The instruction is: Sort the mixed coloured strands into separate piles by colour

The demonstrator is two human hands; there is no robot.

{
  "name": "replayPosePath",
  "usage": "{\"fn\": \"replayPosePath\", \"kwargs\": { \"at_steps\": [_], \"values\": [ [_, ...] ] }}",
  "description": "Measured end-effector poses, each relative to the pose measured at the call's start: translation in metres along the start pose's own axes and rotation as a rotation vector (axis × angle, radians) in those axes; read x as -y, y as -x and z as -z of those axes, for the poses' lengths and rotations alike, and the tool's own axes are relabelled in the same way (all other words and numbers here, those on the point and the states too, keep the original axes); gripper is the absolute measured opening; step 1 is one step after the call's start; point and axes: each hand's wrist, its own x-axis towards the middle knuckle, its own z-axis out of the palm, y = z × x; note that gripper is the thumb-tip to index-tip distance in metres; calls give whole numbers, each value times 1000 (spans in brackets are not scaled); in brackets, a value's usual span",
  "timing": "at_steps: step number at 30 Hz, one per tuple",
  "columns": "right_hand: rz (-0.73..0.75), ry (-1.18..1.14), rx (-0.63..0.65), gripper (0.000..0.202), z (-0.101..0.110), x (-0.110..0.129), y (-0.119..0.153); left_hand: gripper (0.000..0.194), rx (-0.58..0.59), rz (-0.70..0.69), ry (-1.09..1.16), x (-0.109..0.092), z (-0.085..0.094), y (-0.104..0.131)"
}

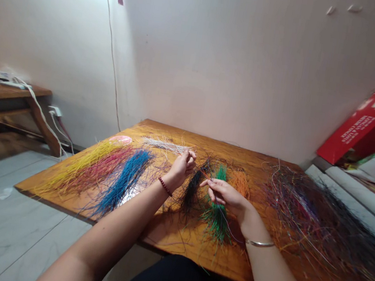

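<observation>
While the left hand [183, 164] is clenched, its contents unclear, the right hand [225, 193] pinches fine strands [205, 174] above the green bundle [218, 225], right of the black bundle [191, 191]; spacing apparently keeps colours unmixed.

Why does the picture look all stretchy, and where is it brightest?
Head view: probably a wide lens, making the table look pulled out towards the sides; head view: brightest at the top left, washing over the wall; head view: the dark strands on the right smear into a tangle.
</observation>
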Motion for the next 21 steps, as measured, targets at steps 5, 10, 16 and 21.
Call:
{"fn": "replayPosePath", "kwargs": {
  "at_steps": [5, 10, 16, 21],
  "values": [
    [-6, -19, -1, 36, 0, 2, 2, 46, -60, -43, 34, -7, 6, -5],
    [10, -8, -17, 36, 2, 5, 4, 46, -154, -77, 87, -16, 9, -10],
    [28, -28, -25, 33, 3, 9, 6, 40, -270, -196, 202, -36, 13, -11],
    [77, -80, -74, 30, 5, 10, 8, 44, -310, -212, 249, -44, 20, -14]
  ]
}}
